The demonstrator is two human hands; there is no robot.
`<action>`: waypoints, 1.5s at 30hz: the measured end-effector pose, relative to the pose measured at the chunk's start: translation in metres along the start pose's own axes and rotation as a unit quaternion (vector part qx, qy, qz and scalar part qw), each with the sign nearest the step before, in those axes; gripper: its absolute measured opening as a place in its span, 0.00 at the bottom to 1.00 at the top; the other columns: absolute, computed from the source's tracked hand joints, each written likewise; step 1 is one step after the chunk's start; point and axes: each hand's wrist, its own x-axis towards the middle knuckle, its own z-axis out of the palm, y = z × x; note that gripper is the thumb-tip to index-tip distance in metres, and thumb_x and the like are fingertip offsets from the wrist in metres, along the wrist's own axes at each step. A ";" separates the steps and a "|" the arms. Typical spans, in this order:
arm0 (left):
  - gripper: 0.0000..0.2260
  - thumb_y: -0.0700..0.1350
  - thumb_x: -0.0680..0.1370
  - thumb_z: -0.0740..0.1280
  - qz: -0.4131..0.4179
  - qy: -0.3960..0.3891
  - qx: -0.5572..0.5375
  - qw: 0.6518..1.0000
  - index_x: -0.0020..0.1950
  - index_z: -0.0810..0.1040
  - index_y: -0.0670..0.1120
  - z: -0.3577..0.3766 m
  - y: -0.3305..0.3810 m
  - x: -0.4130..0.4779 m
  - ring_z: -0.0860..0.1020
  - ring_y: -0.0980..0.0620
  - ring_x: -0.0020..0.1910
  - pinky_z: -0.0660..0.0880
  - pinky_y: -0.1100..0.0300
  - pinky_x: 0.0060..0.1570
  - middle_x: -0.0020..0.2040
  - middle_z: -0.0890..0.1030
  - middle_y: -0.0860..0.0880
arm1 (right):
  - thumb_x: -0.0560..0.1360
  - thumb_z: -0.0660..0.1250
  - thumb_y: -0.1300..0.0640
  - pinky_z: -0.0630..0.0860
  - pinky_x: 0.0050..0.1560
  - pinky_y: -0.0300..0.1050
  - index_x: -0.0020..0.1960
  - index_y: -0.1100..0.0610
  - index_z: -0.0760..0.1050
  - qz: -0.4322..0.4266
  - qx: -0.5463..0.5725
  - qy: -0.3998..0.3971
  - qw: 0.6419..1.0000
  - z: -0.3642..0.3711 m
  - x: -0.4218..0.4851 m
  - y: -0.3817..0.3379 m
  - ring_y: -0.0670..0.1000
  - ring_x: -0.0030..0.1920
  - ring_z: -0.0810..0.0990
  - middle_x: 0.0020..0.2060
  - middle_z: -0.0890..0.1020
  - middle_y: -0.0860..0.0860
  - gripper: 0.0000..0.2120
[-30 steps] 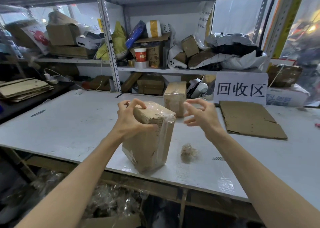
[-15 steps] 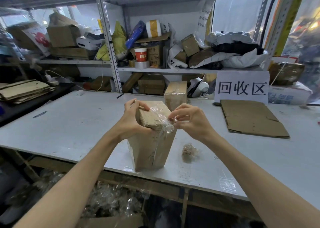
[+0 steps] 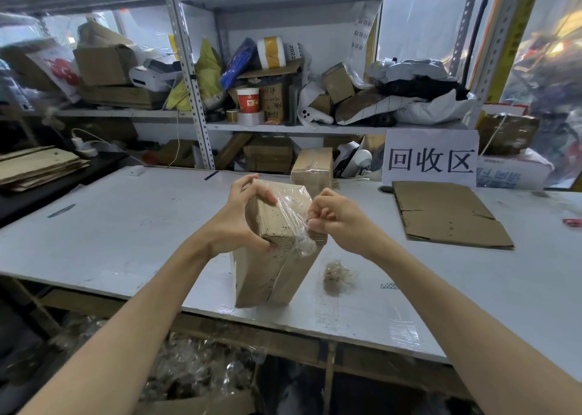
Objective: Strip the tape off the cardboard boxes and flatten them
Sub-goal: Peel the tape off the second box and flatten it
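A brown cardboard box (image 3: 271, 272) stands on end on the white table (image 3: 126, 231), near its front edge. My left hand (image 3: 242, 216) grips the box's top left corner, thumb on the near face. A strip of clear tape (image 3: 293, 216) lifts off the box's top, crumpled at its lower end. My right hand (image 3: 333, 219) pinches that tape at the box's top right edge. A second taped box (image 3: 313, 170) stands behind, at the table's back.
A ball of stripped tape (image 3: 335, 276) lies right of the box. A flattened cardboard sheet (image 3: 447, 216) lies at the right under a paper sign (image 3: 430, 159). Flat cardboard is stacked at the left (image 3: 37, 165). Cluttered shelves (image 3: 283, 99) stand behind; plastic scraps (image 3: 195, 367) lie under the table.
My right hand came from open air to the box's top and took hold of the tape, peeling it up. The box was turned more upright under my left hand.
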 end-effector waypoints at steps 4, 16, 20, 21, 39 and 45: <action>0.32 0.45 0.54 0.80 0.007 0.043 0.035 0.998 0.56 0.73 0.52 -0.007 0.000 -0.004 0.58 0.57 0.70 0.59 0.70 0.65 0.72 0.54 0.57 | 0.77 0.61 0.69 0.80 0.45 0.45 0.42 0.62 0.69 0.005 0.062 0.050 0.997 -0.010 -0.005 0.007 0.54 0.42 0.80 0.40 0.76 0.56 0.07; 0.33 0.53 0.53 0.81 0.093 0.180 0.155 0.967 0.55 0.73 0.55 0.019 0.007 -0.014 0.58 0.50 0.71 0.67 0.52 0.64 0.73 0.54 0.51 | 0.72 0.73 0.54 0.77 0.26 0.41 0.43 0.61 0.73 0.194 0.062 0.150 0.968 0.026 0.000 -0.002 0.49 0.30 0.80 0.39 0.80 0.58 0.12; 0.35 0.54 0.51 0.80 0.095 0.188 0.200 0.957 0.55 0.72 0.55 0.028 0.001 -0.018 0.59 0.49 0.68 0.66 0.59 0.59 0.74 0.53 0.51 | 0.69 0.70 0.65 0.83 0.37 0.51 0.39 0.63 0.77 0.229 0.057 0.167 0.957 0.034 0.000 0.002 0.49 0.29 0.82 0.33 0.82 0.57 0.02; 0.36 0.53 0.51 0.81 0.105 0.188 0.213 0.953 0.55 0.71 0.55 0.030 0.000 -0.018 0.59 0.49 0.68 0.65 0.63 0.57 0.74 0.53 0.51 | 0.68 0.70 0.65 0.83 0.39 0.53 0.38 0.65 0.78 0.237 0.044 0.168 0.956 0.036 0.001 0.003 0.50 0.30 0.83 0.32 0.82 0.57 0.03; 0.40 0.57 0.51 0.81 0.091 0.271 0.247 0.926 0.58 0.68 0.53 0.045 -0.002 -0.021 0.61 0.47 0.67 0.68 0.63 0.51 0.73 0.57 0.47 | 0.71 0.64 0.58 0.64 0.27 0.41 0.31 0.63 0.72 0.173 0.002 0.149 0.974 0.034 0.004 0.006 0.48 0.26 0.67 0.29 0.78 0.57 0.12; 0.42 0.56 0.52 0.82 0.092 0.297 0.229 0.923 0.61 0.66 0.53 0.033 -0.004 -0.022 0.58 0.49 0.70 0.71 0.49 0.63 0.74 0.55 0.46 | 0.75 0.61 0.60 0.67 0.20 0.33 0.33 0.60 0.74 0.095 0.091 0.163 0.978 0.033 -0.004 0.004 0.50 0.27 0.74 0.28 0.75 0.52 0.12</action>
